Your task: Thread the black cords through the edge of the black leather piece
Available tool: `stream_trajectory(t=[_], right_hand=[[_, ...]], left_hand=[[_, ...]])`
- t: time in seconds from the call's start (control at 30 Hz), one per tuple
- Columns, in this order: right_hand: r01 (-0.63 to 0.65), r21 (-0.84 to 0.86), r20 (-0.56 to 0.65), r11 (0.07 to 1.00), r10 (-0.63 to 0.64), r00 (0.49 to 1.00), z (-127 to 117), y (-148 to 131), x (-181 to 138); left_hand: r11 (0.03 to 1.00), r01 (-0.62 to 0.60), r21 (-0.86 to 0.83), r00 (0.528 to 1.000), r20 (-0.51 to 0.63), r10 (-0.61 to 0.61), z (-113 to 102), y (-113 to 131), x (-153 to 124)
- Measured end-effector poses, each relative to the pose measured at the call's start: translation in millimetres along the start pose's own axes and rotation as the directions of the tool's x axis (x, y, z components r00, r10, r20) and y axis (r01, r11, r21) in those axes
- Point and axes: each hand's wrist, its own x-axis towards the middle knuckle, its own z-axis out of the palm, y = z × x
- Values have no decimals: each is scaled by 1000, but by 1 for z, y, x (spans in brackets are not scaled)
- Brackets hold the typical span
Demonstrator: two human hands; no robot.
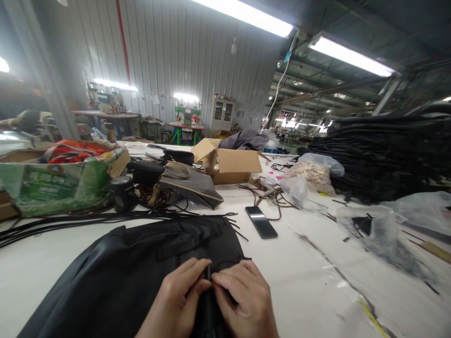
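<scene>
Left hand [179, 295] and right hand [246, 295] each pinch, thumb to fingers, a dark strip [210, 312] at near centre, fingertips almost meeting, grips narrow. Black bag [116, 272] lies spread on the white table [303, 291], near left to centre, its right part by the hands; phone [261, 222] is right of it, apart. Cords [70, 222] run past its far side, with cup [123, 197], grey pouch [192, 188] and open carton [237, 164] farther back.

Ct is 2 hands [244, 293], 1 blk leathery pc [116, 272], 1 phone [261, 224], 1 open cdbd box [236, 162], 1 grn carton [52, 188], 1 blk lidded cup [121, 195], 1 gry bag [192, 185], min. 3 clr plastic bags [310, 173], 2 lg o/head lights [248, 16], 1 cabinet [221, 113] & 1 red pipe [123, 42].
</scene>
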Motion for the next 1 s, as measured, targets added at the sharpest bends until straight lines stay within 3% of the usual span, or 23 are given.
stream_trajectory(t=[0.3,0.57,0.8,1.0], right_hand=[[-42,9,-6,999,42,999,-1,2,-3],[-57,43,-20,997,58,998,-8,0,0],[-5,33,-18,999,6,1000,-12,-2,0],[-17,23,-15,1000,18,1000,-10,-1,-2]], left_hand=[[998,38,-47,999,15,-37,2,-5,-1],[903,326,-279,945,66,-321,-7,6,6],[920,355,-168,917,254,-307,-6,15,6],[932,341,-122,919,253,-303,1,12,3]])
